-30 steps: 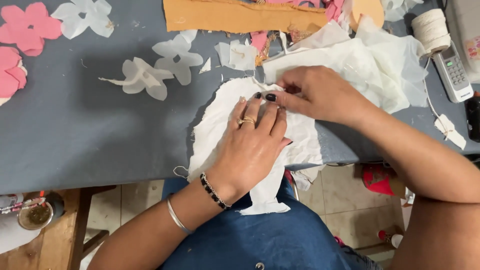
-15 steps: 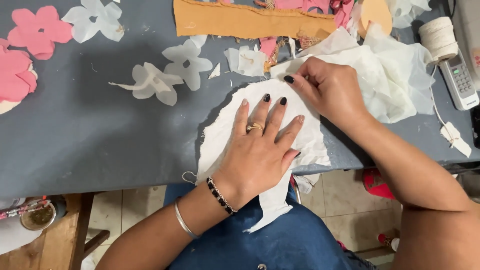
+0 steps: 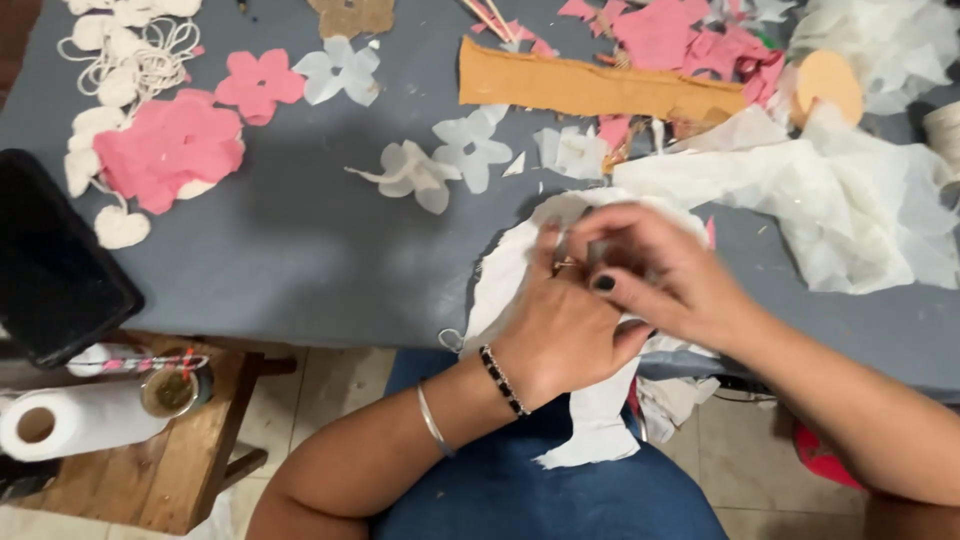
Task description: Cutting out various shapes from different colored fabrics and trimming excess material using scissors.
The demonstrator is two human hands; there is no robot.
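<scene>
My left hand (image 3: 560,325) lies palm down on a white sheet of thin fabric (image 3: 505,275) at the near edge of the grey table (image 3: 300,250), a ring on one finger and two bracelets at the wrist. My right hand (image 3: 660,270) crosses over the left one's fingers, its dark-nailed thumb pressed against them. What the right fingers pinch is hidden. A strip of the white sheet (image 3: 595,430) hangs off the table over my blue lap.
White cut flowers (image 3: 440,160) and pink ones (image 3: 170,145) lie on the table. An orange strip (image 3: 590,90), pink scraps (image 3: 670,35) and crumpled white tissue (image 3: 850,200) sit at the back right. A black tray (image 3: 50,260) stands left; a wooden stool (image 3: 170,450) holds a paper roll (image 3: 70,420).
My right hand moved from beside the left hand to over its fingers. The view shifted, bringing the left part of the table and the stool into sight.
</scene>
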